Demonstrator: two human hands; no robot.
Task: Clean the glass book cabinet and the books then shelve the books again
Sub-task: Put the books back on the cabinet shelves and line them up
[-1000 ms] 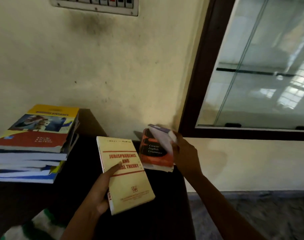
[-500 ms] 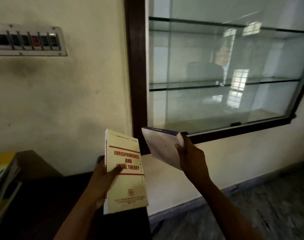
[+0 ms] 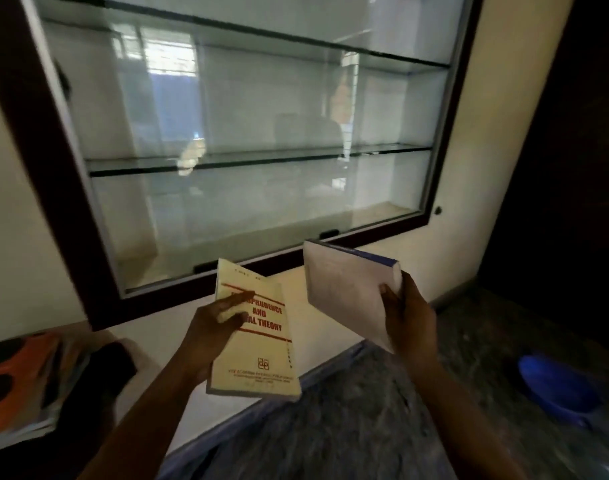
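the glass cabinet (image 3: 53,202) with its dark frame fills the wall in front of the person, and one glass shelf (image 3: 227,161) crosses the inside from side to side about halfway up. the glass shows pale reflections.

both books are held in the air just below the bottom frame of the cabinet, apart from each other. the left hand (image 3: 209,327) grips the yellow book (image 3: 261,348) at its left long edge, with the thumb lying across the front cover over the red title. the cover faces the camera. its long axis runs from the person toward the cabinet, leaning a little, and its top edge points at the bottom frame.

the right hand (image 3: 410,317) grasps the white book (image 3: 348,289) at its right side, with the thumb on the pale face and the fingers behind it. this book is tilted: its long axis goes slantwise, from an upper corner close under the frame down toward the person. a blue strip shows along its upper right edge.

below the left end of the cabinet lies a blurred orange book pile (image 3: 22,368). on the mottled floor (image 3: 348,427) below the cabinet's right end sits a blue basin (image 3: 559,389).
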